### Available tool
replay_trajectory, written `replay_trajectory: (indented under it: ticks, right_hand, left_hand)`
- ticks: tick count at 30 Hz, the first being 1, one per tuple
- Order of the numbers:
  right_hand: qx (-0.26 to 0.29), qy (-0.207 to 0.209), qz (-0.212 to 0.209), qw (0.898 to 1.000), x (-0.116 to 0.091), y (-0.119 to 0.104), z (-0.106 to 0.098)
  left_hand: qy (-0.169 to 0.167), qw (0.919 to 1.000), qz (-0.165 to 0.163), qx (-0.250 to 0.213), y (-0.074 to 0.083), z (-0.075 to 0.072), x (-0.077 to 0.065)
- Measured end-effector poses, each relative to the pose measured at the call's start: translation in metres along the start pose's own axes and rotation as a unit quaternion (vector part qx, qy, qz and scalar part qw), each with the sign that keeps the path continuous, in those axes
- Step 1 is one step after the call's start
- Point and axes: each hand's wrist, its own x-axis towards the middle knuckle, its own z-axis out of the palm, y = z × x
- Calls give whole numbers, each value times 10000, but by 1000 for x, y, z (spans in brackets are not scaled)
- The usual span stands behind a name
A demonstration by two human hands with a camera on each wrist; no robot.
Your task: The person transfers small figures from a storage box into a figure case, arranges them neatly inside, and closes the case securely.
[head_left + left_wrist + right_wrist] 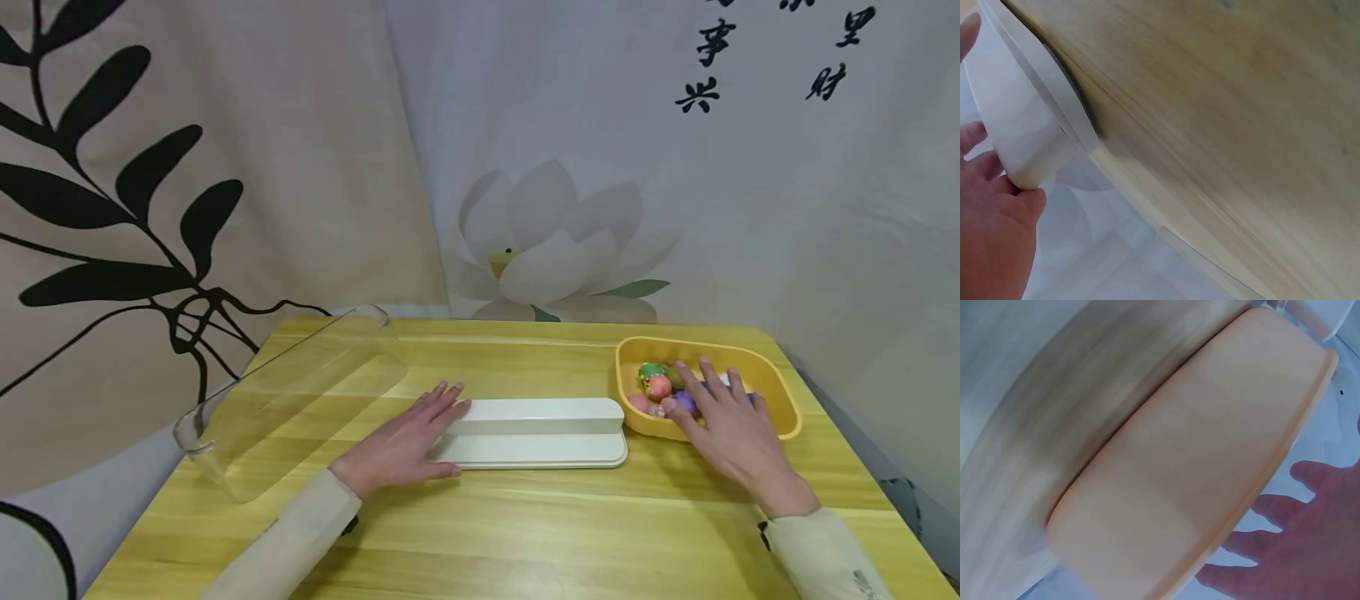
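Observation:
A long white stepped base (pixel 540 450) lies in the middle of the table. My left hand (pixel 408 442) holds its left end, thumb along the front edge and fingers toward the back; the left wrist view shows the fingers about that white end (pixel 1016 106). At the right stands a yellow tray (pixel 787 412) with several small colourful toys (pixel 658 386), pink, green and purple. Over the tray, my right hand (pixel 731 429) is spread and hides part of the contents. In the right wrist view its fingers (pixel 1275 509) show beyond the tray's rim (pixel 1260 487).
A clear, box-like cover (pixel 300 400) lies slantwise at the table's left edge, left of the base. Behind the wooden table (pixel 525 533) hangs a cloth with a printed white lotus (pixel 555 250), dark leaves and black characters.

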Motion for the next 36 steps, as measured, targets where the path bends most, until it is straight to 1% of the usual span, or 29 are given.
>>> replay_trajectory:
  ticks: [3, 10, 12, 17, 20, 24, 26, 33, 36]
  right_hand:
    - [62, -111, 77, 9999, -1, 4, -3]
    - [280, -202, 274, 9990, -1, 15, -14]
    - [350, -211, 322, 9986, -1, 17, -17]
    - [498, -191, 367, 9979, 0, 17, -23]
    - [505, -156, 347, 9980, 1, 18, -25]
    - [514, -173, 371, 9978, 8, 19, -30]
    - [529, -184, 403, 9976, 12, 20, -33]
    - [696, -168, 420, 9966, 26, 24, -43]
    - [848, -241, 451, 9951, 28, 25, -43]
  left_hand:
    - [-72, 9999, 43, 66, 0, 0, 1]
    - [21, 9983, 338, 470, -3, -1, 4]
    - [7, 9980, 347, 533, -4, -1, 4]
    - [42, 9982, 391, 452, -3, 0, 1]
    - [128, 9977, 498, 451, -3, 1, 1]
    - [186, 9968, 603, 491, -3, 2, 2]
    - [191, 9971, 601, 432, -2, 3, 2]
    - [211, 9983, 415, 347, -2, 2, 1]
    - [163, 9986, 448, 230, -2, 3, 4]
